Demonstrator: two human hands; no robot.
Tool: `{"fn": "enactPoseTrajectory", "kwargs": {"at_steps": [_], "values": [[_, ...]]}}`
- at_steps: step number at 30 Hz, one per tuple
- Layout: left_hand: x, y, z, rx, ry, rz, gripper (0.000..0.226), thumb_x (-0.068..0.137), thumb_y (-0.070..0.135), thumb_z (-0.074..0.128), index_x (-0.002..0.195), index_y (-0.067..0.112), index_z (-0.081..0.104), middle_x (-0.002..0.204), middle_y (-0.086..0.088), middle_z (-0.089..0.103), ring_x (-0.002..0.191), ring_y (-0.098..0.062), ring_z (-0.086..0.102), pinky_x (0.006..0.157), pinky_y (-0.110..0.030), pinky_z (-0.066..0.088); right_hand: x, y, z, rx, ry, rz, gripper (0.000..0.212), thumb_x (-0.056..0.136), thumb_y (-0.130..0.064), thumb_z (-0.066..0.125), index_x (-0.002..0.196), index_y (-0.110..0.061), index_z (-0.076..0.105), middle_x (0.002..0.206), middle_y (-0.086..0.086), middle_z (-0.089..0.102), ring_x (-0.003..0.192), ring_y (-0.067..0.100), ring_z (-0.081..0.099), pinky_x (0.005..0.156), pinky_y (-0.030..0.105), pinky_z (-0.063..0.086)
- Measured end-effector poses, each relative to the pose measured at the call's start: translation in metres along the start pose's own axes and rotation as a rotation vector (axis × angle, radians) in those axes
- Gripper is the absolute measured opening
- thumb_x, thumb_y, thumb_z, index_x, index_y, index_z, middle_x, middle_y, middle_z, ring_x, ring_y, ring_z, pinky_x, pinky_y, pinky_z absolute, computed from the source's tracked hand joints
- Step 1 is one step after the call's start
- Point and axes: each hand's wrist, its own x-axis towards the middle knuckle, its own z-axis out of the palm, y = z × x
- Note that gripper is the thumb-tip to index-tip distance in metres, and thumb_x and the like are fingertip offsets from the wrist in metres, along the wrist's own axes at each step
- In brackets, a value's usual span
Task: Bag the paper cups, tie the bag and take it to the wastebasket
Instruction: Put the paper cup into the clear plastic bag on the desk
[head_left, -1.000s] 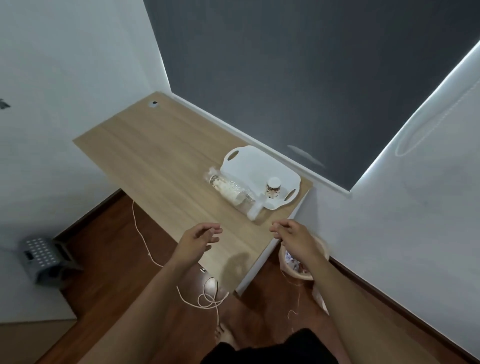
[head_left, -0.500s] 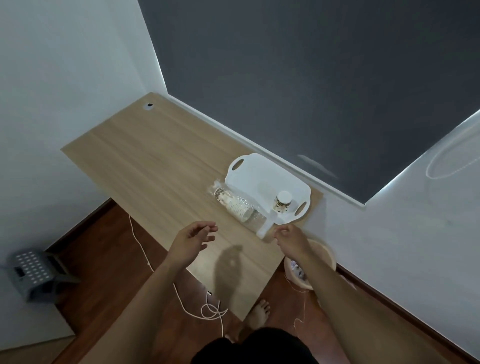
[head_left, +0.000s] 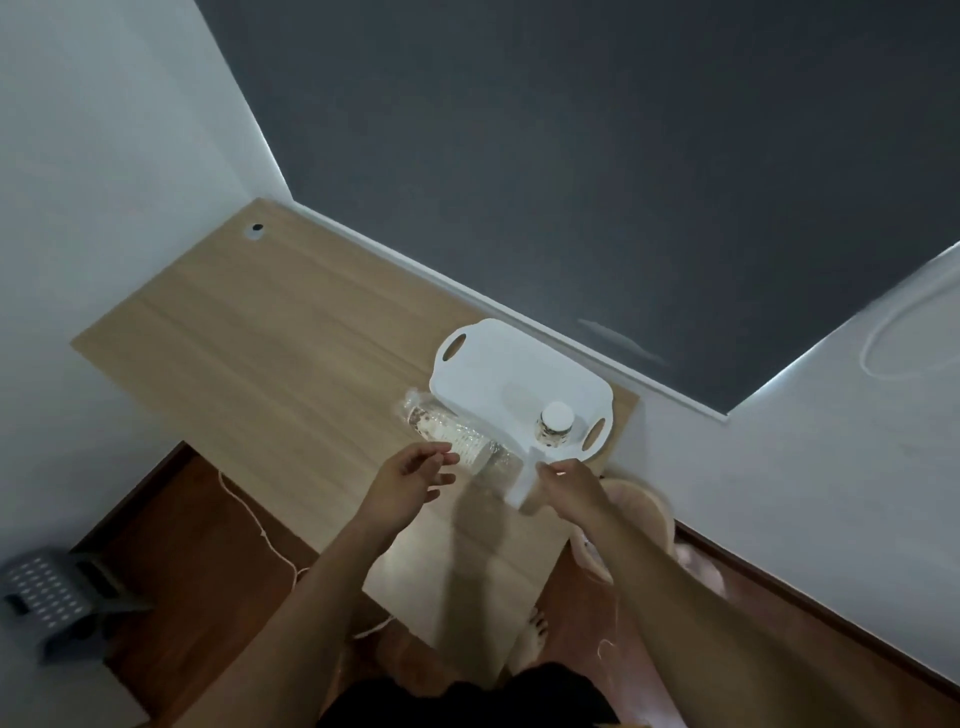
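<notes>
A clear plastic bag (head_left: 496, 457) lies on the wooden desk (head_left: 270, 343), holding a stack of paper cups (head_left: 447, 428) on its side. One more paper cup (head_left: 555, 425) stands upright on the white tray (head_left: 498, 384). My right hand (head_left: 569, 480) touches the bag's white open end near the desk's right edge; whether it grips it is unclear. My left hand (head_left: 410, 475) hovers just in front of the bagged cups, fingers apart, holding nothing. A pale wastebasket (head_left: 644, 512) stands on the floor to the right of the desk, partly hidden by my right arm.
A grey step stool (head_left: 57, 603) sits on the wood floor at the left. A white cord (head_left: 254, 525) trails over the floor under the desk's near edge. My bare feet (head_left: 530, 639) stand by the desk's near corner. Walls close in at left and right.
Both hands have moved forward over the desk toward the bag. My right hand has reached the bag's white end, and my left hand has come up beside the stacked cups.
</notes>
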Motion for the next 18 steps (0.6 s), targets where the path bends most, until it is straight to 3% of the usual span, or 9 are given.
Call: {"fn": "enactPoseTrajectory", "kwargs": {"at_steps": [4,6,8,10,12,15,18], "values": [[0.026,0.016,-0.007,0.036,-0.033,0.007,0.021,0.115,0.020,0.059,0.128,0.020,0.075,0.122,0.005,0.084,0.107,-0.021,0.082,0.098,-0.039,0.059,0.003,0.002,0.005,0.036,-0.054,0.000,0.042,0.104,-0.042,0.057,0.086,-0.008,0.073,0.079,0.011,0.062,0.073,0.025,0.059,0.072,0.034,0.040],[0.039,0.021,-0.014,0.050,-0.055,0.008,0.021,0.115,0.020,0.059,0.127,0.020,0.076,0.121,0.005,0.084,0.105,-0.019,0.081,0.097,-0.038,0.060,0.007,0.006,0.011,0.043,-0.051,0.027,0.051,0.106,-0.040,0.059,0.099,0.009,0.072,0.086,0.014,0.067,0.078,0.026,0.064,0.073,0.034,0.041],[0.051,0.026,-0.020,0.096,-0.081,0.015,0.021,0.115,0.019,0.059,0.124,0.021,0.077,0.121,0.005,0.084,0.106,-0.018,0.079,0.097,-0.036,0.059,0.007,0.006,0.020,0.070,-0.016,0.043,0.049,0.105,-0.039,0.062,0.114,0.008,0.074,0.101,0.017,0.077,0.091,0.031,0.074,0.074,0.033,0.044],[0.068,0.029,-0.026,0.218,-0.109,0.083,0.020,0.114,0.016,0.060,0.122,0.019,0.078,0.122,0.006,0.083,0.105,-0.012,0.075,0.095,-0.031,0.057,0.008,0.001,0.029,0.097,0.024,0.063,0.042,0.105,-0.036,0.065,0.112,0.003,0.077,0.109,0.020,0.080,0.096,0.030,0.075,0.074,0.034,0.046],[0.091,0.025,-0.035,0.415,-0.142,0.252,0.019,0.110,0.008,0.064,0.121,0.017,0.077,0.126,0.004,0.078,0.106,-0.002,0.070,0.096,-0.024,0.054,0.011,-0.003,0.039,0.129,0.058,0.078,0.038,0.104,-0.034,0.067,0.102,0.003,0.076,0.101,0.022,0.080,0.088,0.031,0.076,0.074,0.039,0.053],[0.133,0.009,-0.048,0.774,-0.254,0.440,0.046,0.097,0.010,0.077,0.141,0.015,0.067,0.143,-0.005,0.067,0.132,-0.020,0.062,0.118,-0.045,0.048,0.004,-0.008,0.054,0.174,0.139,0.112,0.032,0.102,-0.032,0.071,0.077,-0.013,0.068,0.075,0.011,0.073,0.072,0.026,0.073,0.069,0.039,0.052],[0.160,0.002,-0.053,1.072,-0.376,0.462,0.093,0.088,0.036,0.088,0.167,0.020,0.042,0.172,-0.008,0.041,0.160,-0.038,0.032,0.130,-0.058,0.031,-0.016,-0.020,0.067,0.277,0.225,0.142,0.030,0.100,-0.030,0.077,0.073,-0.026,0.063,0.065,-0.004,0.068,0.058,0.013,0.064,0.060,0.028,0.045]]}}
